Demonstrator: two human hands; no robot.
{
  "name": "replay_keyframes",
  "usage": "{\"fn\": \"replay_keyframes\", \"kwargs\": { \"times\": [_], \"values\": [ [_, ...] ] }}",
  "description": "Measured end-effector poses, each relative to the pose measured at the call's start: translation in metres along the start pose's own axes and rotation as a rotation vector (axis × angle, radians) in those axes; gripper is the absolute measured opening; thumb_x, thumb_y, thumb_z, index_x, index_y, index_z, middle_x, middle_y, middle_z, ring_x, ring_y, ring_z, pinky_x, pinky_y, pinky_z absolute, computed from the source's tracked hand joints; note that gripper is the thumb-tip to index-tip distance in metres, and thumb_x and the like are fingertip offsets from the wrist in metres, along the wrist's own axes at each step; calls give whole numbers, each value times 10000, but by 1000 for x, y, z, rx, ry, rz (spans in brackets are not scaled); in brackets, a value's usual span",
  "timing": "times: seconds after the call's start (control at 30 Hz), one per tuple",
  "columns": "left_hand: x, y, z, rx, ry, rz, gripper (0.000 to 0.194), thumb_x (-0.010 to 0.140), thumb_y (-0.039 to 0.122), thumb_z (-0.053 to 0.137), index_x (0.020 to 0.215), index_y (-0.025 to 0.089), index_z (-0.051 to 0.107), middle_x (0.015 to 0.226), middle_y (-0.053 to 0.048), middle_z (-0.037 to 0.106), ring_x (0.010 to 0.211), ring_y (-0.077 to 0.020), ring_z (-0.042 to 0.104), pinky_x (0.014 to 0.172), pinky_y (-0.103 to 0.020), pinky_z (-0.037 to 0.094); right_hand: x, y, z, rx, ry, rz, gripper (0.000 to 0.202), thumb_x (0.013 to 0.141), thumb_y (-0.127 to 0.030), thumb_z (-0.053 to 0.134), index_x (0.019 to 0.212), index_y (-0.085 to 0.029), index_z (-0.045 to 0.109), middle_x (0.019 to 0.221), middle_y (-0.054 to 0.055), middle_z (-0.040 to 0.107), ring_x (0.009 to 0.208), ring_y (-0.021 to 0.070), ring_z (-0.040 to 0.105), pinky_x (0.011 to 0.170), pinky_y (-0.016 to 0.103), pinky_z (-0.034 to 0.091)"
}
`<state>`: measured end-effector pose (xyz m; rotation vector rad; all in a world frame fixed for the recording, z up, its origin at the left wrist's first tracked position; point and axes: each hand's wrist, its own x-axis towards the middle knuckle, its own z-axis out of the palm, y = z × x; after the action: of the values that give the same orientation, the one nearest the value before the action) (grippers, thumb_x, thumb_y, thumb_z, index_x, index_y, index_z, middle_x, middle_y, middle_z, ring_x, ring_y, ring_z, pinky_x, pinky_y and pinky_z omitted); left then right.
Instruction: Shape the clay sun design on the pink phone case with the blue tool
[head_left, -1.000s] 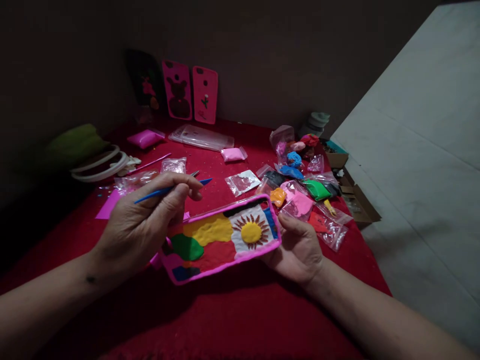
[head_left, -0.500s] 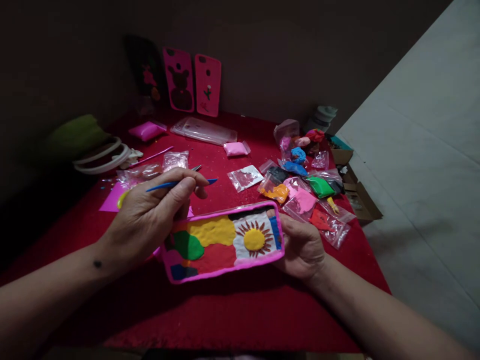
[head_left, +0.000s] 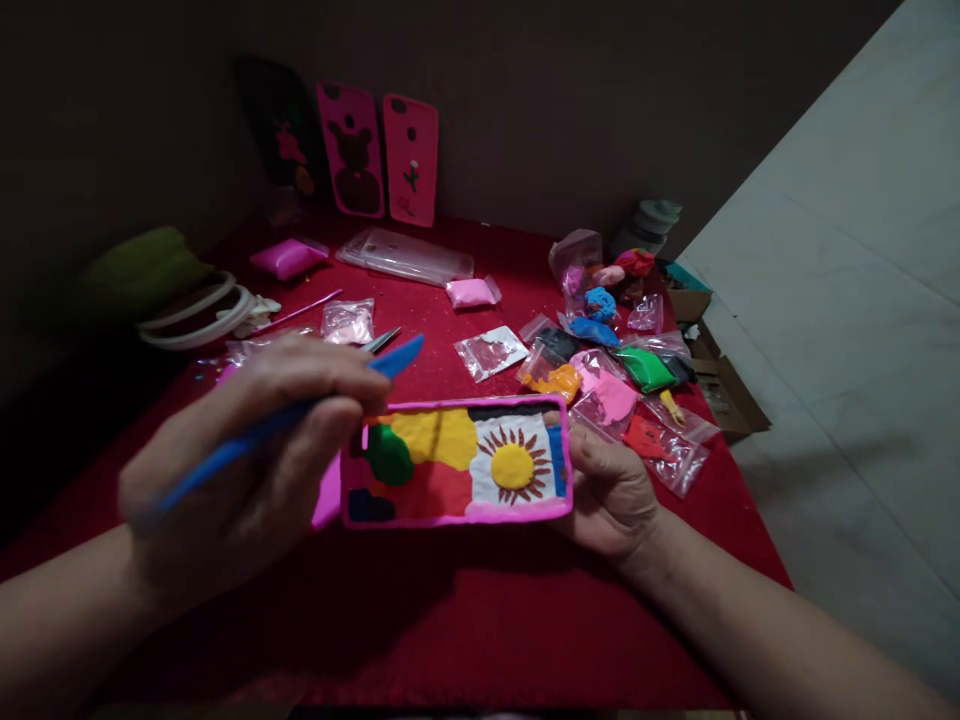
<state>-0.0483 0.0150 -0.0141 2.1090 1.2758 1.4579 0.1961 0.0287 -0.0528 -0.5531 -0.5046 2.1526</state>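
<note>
My left hand [head_left: 225, 470], smeared by motion, is closed around a blue clay-modelling tool [head_left: 402, 354]. The tool's flat tip points up and right, above the near-left part of a phone case. That phone case [head_left: 439, 490] has a pink rim and patches of yellow, green, red, white and blue clay on its back. A yellow sun [head_left: 512, 466] with brown rays sits on the white patch. My right hand [head_left: 611, 490] grips the case by its right end, thumb at the edge, and holds it over the red cloth. Part of the case's left end is behind my left hand.
Bags of coloured clay [head_left: 615, 400] lie at the right. Three decorated cases, including a pink bear case [head_left: 354, 165], lean on the wall. Clear cases [head_left: 405, 258], scissors [head_left: 382, 341], a pink clay packet [head_left: 472, 292] and white hoops [head_left: 217, 320] lie on the red cloth [head_left: 450, 620].
My left hand has moved left, down and closer to the camera, and the tool has swung with it. The case has levelled out in my right hand.
</note>
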Motion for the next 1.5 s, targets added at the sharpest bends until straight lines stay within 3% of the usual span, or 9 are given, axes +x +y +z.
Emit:
{"fn": "replay_keyframes", "kwargs": {
  "times": [0.1,0.17,0.43,1.5],
  "values": [
    [-14,6,0,42,-169,196,156,925,279,577,1041,325,672,969,42,684,897,-143,634,804,-239,527,1,0,1,2,7,11,261,632,-226,827,870,-197,723,828,14,774,831,199,718,1056,490,439],
    [-20,11,3,120,-181,272,156,976,255,518,1014,245,669,979,5,671,920,-134,634,826,-236,520,1,1,3,13,10,28,270,621,-221,834,868,-194,725,841,21,774,849,204,717,1079,497,414],
    [-14,15,7,144,-383,362,138,984,209,478,1030,198,607,933,-19,649,878,-136,626,805,-222,505,2,3,3,53,11,77,249,602,-210,842,831,-202,744,849,11,775,805,171,705,1085,468,407],
    [-17,12,11,124,-403,290,159,1002,274,451,1035,220,596,898,12,672,869,-131,628,913,-246,450,3,4,3,26,-32,107,214,666,-203,807,876,-200,762,819,12,771,779,158,714,1079,446,414]
  ]
}}
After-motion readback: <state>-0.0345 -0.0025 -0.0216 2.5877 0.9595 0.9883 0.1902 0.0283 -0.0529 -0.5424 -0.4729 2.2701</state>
